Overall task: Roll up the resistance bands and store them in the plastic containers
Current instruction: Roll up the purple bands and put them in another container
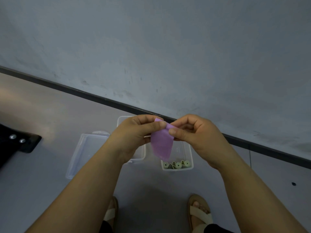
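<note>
A purple resistance band (pixel 161 144) hangs in the air between both hands, its top end folded over. My left hand (pixel 134 132) pinches that top end from the left, and my right hand (pixel 193 132) pinches it from the right. Below on the floor stands a clear plastic container (pixel 189 153) holding rolled pale green bands (pixel 176 164). A second clear container (pixel 142 153) lies behind my left hand, mostly hidden. A clear lid (pixel 84 153) rests on the floor to the left.
The grey floor meets a grey wall along a dark baseboard (pixel 101 98). A black object with metal studs (pixel 18 142) sits at the left edge. My sandalled feet (pixel 199 214) stand near the bottom of the view.
</note>
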Available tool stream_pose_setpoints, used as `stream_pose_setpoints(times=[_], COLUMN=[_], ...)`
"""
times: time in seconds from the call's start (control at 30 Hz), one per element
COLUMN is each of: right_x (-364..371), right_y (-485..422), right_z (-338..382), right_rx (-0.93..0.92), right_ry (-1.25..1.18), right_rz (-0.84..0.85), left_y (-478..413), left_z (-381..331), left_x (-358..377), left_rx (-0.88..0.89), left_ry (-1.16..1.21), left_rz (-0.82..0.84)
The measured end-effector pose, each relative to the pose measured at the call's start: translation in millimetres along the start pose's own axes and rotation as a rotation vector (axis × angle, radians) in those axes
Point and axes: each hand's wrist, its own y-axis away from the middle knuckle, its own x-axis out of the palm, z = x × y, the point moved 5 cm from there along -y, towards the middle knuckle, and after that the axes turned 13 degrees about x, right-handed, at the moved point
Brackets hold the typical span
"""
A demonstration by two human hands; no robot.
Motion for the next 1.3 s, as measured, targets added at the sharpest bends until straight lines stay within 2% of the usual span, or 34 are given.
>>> stream_pose_setpoints(times=[0.1, 0.27, 0.47, 0.6, 0.83, 1.07, 1.3], right_x=[3.6, 17.2, 24.7, 25.8, 25.8, 24.4, 22.7], right_y=[4.2, 15.6, 18.5, 21.7, 22.9, 22.9, 23.8], right_z=[2.3, 6.7, 6.5, 6.5, 9.6, 11.1, 12.3], right_rx=[-0.006, -0.079, -0.127, -0.097, -0.143, -0.129, -0.139], right_ry=[0.132, 0.349, 0.47, 0.458, 0.478, 0.4, 0.419], right_rz=[0.065, 0.274, 0.34, 0.399, 0.375, 0.387, 0.359], left_y=[0.8, 7.3, 13.6, 14.5, 16.5, 15.7, 16.7], left_z=[-0.4, -2.3, 0.9, 2.7, 2.7, 1.5, 3.4], left_x=[-5.9, -10.5, -3.3, -4.9, -1.7, 0.8, 0.9], left_rx=[-0.041, -0.11, -0.18, -0.179, -0.167, -0.15, -0.165], left_ry=[-0.022, -0.07, -0.103, -0.108, -0.091, -0.006, -0.087], left_rz=[0.087, 0.245, 0.432, 0.456, 0.516, 0.491, 0.484])
